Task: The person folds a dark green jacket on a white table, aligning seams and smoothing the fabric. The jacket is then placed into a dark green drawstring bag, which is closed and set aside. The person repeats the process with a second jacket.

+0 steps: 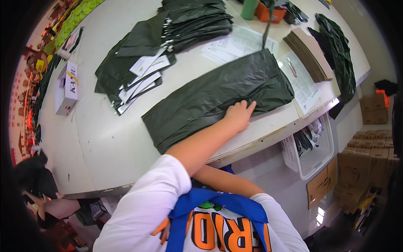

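head view: basket [289, 154] of dark items [304, 141], left hand [239, 116] splayed on bundle [218, 92], right indiscernible

Bundle [214, 94] lies on tbl [111, 145], cardboard stack [310, 56] R.

White bench [111, 147], well loaded. Dark green folded bundle [210, 92] lies slantwise near the front edge. Behind it: dark folded stack [197, 25], fanned dark pieces [107, 75] with white cards, printed sheets [235, 40]. White box [66, 90] far left; brown cardboard stack [308, 54] and dark fabric [338, 46] right.
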Demonstrator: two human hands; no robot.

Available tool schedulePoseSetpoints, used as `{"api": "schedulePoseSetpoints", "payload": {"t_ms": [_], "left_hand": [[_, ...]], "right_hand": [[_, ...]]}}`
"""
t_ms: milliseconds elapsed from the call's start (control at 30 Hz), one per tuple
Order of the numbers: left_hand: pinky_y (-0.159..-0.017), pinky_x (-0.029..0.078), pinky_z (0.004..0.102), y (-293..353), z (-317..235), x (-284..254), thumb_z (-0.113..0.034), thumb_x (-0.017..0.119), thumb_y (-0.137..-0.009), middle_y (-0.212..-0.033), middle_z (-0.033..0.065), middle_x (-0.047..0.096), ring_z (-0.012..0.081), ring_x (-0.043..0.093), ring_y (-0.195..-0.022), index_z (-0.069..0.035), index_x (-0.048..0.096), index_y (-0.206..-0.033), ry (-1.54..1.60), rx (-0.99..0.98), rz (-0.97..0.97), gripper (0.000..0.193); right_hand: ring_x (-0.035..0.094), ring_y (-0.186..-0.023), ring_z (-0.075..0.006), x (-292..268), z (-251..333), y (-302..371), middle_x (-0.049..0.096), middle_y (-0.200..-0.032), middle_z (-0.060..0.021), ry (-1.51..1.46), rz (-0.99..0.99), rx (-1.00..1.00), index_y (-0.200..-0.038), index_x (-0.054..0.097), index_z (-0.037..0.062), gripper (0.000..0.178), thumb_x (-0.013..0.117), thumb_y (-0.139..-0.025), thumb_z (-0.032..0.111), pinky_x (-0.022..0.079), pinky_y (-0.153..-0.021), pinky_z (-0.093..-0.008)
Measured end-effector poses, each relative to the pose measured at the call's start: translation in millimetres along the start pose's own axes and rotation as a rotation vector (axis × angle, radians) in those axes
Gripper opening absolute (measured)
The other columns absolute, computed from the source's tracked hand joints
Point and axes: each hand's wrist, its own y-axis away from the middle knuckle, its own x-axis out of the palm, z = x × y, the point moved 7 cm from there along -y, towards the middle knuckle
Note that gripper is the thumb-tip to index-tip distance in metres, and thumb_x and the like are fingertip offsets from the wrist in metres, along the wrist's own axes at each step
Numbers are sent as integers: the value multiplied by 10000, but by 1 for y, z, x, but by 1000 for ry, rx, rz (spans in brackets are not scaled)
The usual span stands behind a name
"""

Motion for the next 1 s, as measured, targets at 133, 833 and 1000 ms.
{"api": "schedulePoseSetpoints", "payload": {"t_ms": [133,833,1000], "left_hand": [[-871,457,413,57,-2,-27,-215,720,-768,-1228,142,517,328,526,-1095,-116,392,-1398,231,331,-209,718],[-1011,410,450,328,158,30,160,471,-707,-1419,110,449,467,304,-1340,-176,586,-1274,-107,-437,-527,669],[-1044,304,473,341,151,-3,-170,642,-724,-1329,114,467,340,424,-1225,-146,584,-1220,-28,-375,-444,500]], "right_hand": [[454,-1258,-349,-27,18,66,491,-1354,-192,388,-53,-119,-1333,480,50,554,605,-890,359,350,-1057,-403],[629,-838,-359,-424,-57,216,656,-879,-225,657,-1259,394,-1035,607,4,368,602,-908,349,472,-760,-395],[621,-747,-354,-436,-58,231,641,-793,-200,769,-1303,313,-1037,604,37,301,605,-912,312,476,-712,-402]]}}
